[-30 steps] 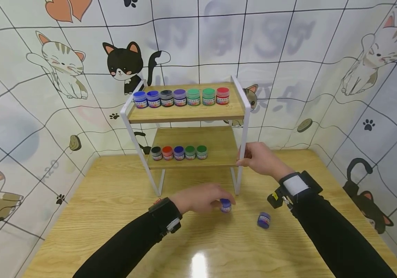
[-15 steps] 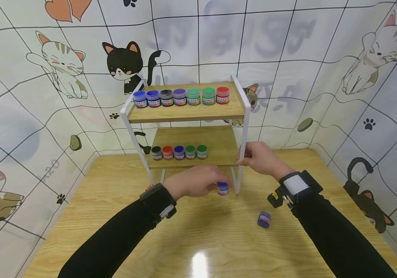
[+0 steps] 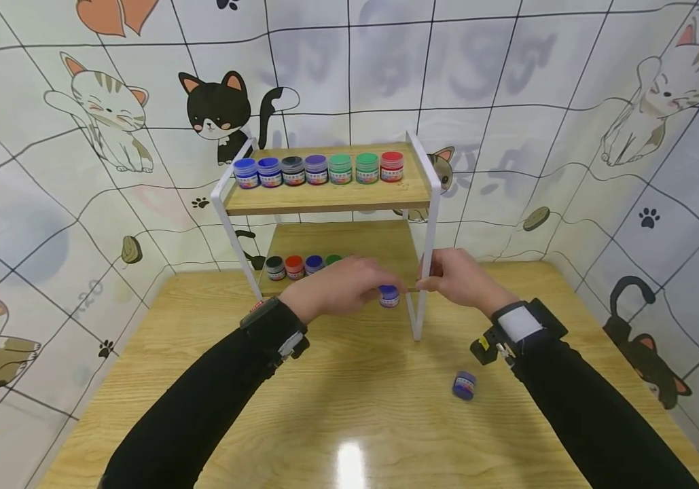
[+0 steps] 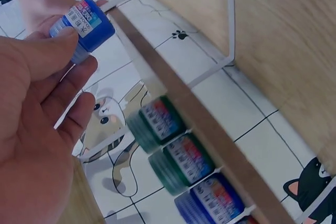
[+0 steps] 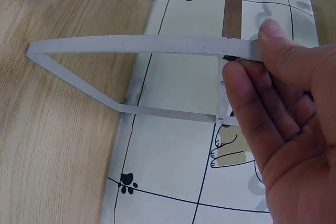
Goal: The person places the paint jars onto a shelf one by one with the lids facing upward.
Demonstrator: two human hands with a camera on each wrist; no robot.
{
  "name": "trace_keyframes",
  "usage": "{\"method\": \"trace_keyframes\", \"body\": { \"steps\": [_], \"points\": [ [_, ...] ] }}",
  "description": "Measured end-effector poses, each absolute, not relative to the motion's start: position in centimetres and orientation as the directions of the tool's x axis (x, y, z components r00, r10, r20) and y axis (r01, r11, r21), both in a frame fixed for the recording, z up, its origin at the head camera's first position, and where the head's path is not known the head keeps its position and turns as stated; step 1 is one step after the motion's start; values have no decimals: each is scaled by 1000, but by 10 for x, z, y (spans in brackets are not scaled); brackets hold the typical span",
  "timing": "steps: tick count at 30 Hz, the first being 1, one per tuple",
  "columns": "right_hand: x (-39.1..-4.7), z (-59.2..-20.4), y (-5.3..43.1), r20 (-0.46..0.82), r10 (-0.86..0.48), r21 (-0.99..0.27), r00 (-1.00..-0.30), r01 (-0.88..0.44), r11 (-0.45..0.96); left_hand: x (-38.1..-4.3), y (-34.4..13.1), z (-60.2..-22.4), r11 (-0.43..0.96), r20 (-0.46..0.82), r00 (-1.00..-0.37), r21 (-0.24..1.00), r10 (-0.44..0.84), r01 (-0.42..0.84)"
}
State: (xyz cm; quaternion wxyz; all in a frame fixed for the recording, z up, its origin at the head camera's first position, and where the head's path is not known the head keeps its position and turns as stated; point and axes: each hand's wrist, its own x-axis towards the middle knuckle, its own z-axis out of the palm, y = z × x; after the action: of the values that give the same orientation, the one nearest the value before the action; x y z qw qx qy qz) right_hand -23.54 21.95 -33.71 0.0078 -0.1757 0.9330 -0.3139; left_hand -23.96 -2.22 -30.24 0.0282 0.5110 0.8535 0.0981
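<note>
Between thumb and fingers, my left hand [image 3: 346, 285] pinches a small blue paint jar [image 3: 388, 296] in front of the lower shelf's edge. The left wrist view shows the thumb across the label of this blue paint jar [image 4: 90, 23]. My right hand [image 3: 460, 277] grips the white frame [image 5: 157, 44] of a two-tier shelf rack [image 3: 325, 198] at its right side, level with the lower board. On that board, black, red, blue and green jars [image 4: 190, 162] stand in a row, partly hidden by my left hand in the head view.
Several lidded paint jars [image 3: 340, 169] line the top shelf in blue, black, purple, green and red. Another purple-blue jar [image 3: 464, 385] rests on the wooden table [image 3: 349, 394] below my right wrist. A cat-print backdrop [image 3: 349, 75] stands behind the rack.
My left hand has lifted the blue paint jar off the table and raised it to the lower shelf's front edge. The right hand has kept its grip on the frame.
</note>
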Motion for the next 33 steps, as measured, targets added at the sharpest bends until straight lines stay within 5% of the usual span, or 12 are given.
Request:
{"method": "trace_keyframes", "body": {
  "steps": [16, 33],
  "points": [
    [-236, -337, 220, 92, -320, -587, -943, -311, 747, -274, -15, -299, 632, 68, -631, 3, 773, 775],
    [-237, -338, 220, 93, -318, -581, -944, -310, 753, -278, -9, -312, 682, 20, -682, 1, 731, 731]
  ]
}}
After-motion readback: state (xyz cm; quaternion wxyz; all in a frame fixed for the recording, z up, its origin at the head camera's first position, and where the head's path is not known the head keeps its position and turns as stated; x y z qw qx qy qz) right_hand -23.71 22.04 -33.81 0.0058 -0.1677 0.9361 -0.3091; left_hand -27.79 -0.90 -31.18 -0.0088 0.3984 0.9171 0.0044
